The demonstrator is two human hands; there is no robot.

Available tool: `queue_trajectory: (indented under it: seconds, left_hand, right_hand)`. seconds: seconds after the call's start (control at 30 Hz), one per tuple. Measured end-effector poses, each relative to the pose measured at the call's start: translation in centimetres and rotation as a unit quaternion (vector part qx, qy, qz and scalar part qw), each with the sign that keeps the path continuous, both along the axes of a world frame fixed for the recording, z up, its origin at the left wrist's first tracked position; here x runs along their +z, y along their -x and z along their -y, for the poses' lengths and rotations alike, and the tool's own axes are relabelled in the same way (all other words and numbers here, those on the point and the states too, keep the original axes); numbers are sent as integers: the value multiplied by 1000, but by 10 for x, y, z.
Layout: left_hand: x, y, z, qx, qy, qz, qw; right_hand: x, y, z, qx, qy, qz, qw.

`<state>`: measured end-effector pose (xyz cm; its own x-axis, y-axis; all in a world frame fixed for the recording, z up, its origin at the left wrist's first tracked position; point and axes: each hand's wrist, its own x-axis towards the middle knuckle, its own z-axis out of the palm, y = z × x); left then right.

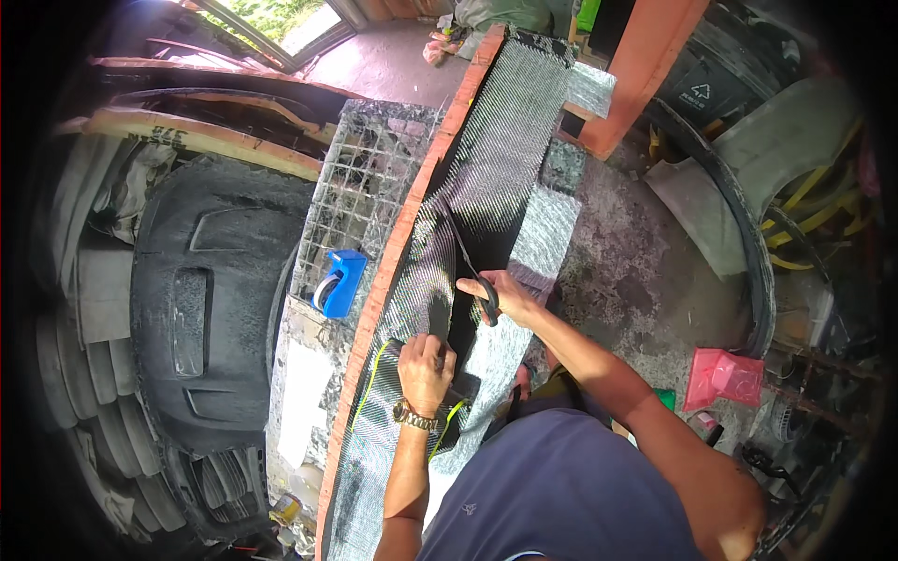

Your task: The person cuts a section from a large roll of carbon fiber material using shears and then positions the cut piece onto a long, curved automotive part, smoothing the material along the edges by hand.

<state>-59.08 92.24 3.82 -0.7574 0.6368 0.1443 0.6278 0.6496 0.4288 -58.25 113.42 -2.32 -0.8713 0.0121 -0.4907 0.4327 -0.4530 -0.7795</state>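
Note:
Black-handled scissors (pixel 490 301) are gripped in my right hand (pixel 505 297), fingers through the loops. Their blades point up and away, along a slit in a dark woven carbon-fibre-like cloth (pixel 505 112). This shiny cloth covers a long narrow mould with an orange-red edge (pixel 404 234). Nearer to me, my left hand (pixel 426 372) is closed with curled fingers on the cloth, which bunches up there. A metal watch (pixel 413 416) is on my left wrist. Yellow-green lines (pixel 370 385) run along the cloth's edge beside that hand.
Left of the mould, a blue tape dispenser (pixel 342 282) sits by a metal grid (pixel 360 187). Farther left leans a large black vented panel (pixel 224 299). Silvery fibre sheets (pixel 545 224) hang along the mould's right side. A pink-red object (pixel 725 379) lies on the right.

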Motion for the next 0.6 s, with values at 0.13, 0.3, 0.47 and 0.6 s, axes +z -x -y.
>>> queue_trajectory:
  seconds: [0.13, 0.3, 0.47, 0.6]
  left_hand:
    - [-1, 1, 0, -1, 0, 2, 1000]
    - [1, 1, 0, 1, -4, 0, 1000]
    - [2, 0, 3, 4, -7, -12, 1000]
    - [5, -1, 3, 12, -14, -2, 1000]
  right_hand:
    - [-7, -1, 2, -4, 1, -2, 1000]
    - [-2, -4, -1, 15, -13, -3, 1000]
    - [-2, -6, -11, 91, 53, 30, 994]
    - [-2, 1, -18, 95, 43, 22, 994]
